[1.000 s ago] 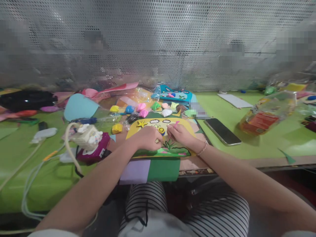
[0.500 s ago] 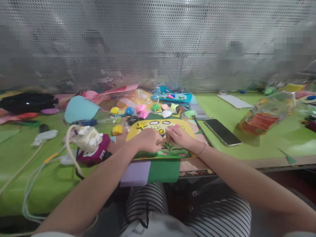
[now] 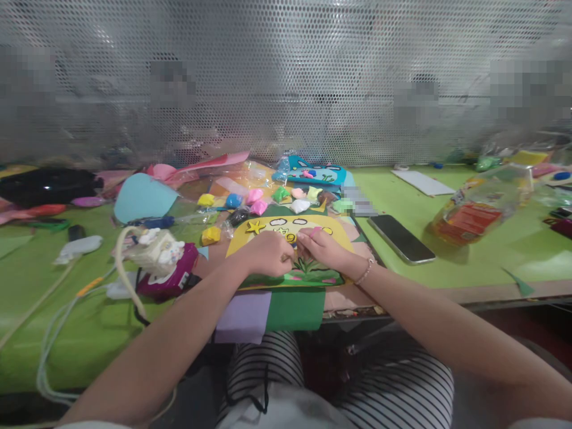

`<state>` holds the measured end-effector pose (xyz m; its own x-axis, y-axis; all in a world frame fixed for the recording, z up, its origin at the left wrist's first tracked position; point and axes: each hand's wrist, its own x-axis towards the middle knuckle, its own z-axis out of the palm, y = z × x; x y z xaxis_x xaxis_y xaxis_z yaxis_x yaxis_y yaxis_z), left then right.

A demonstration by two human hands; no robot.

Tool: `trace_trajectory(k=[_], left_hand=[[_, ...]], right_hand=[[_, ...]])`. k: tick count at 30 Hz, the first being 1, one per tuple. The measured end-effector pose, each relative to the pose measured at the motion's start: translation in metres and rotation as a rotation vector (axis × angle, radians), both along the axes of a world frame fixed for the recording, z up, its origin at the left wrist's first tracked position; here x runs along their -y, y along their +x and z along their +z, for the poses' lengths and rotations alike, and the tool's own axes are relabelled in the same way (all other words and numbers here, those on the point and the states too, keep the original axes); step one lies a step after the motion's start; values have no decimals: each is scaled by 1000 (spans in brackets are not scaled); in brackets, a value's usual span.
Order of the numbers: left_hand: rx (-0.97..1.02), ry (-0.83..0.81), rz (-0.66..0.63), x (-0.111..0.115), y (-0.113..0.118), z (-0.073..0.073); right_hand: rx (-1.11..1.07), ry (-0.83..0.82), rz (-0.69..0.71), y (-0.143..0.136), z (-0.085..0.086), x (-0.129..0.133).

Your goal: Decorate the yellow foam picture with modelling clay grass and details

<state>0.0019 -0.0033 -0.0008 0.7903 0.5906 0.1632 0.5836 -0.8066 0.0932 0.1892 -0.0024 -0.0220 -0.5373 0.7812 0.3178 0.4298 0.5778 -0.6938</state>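
Note:
Both of my hands meet over a yellow picture board (image 3: pixel 241 238) that shows a star, clouds and green leaves. My left hand (image 3: pixel 271 253) is curled, fingertips bent inward; whatever it may pinch is too small to make out. Close beside it, my right hand (image 3: pixel 324 247) has its fingers pressed together on a bit of pink clay (image 3: pixel 316 230). Small packets of coloured clay lie behind the board, among them a yellow one (image 3: pixel 211 235), a blue one (image 3: pixel 233 201) and a green one (image 3: pixel 280 193).
Right of the board lie a black phone (image 3: pixel 401 239) and a bottle of orange drink (image 3: pixel 478 211). On the left are a purple power block (image 3: pixel 167 280) with cables and a light blue paper shape (image 3: pixel 145 198). A perforated metal screen (image 3: pixel 286 83) rises behind.
The view has shifted very slightly. Less of the pink clay shows at my right hand; both hands otherwise keep nearly the same place.

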Motion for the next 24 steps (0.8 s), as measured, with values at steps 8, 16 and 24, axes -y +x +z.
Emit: trace_trajectory(k=[8,16,24], left_hand=[[-9,22,15,0,0,2],[-16,4,12,2,0,5],[-4,-17,12,0,-1,2]], right_hand=[[13,-12,-2,0,2,1],[4,-19,-31,1,1,0],[1,-8,-69,3,7,6]])
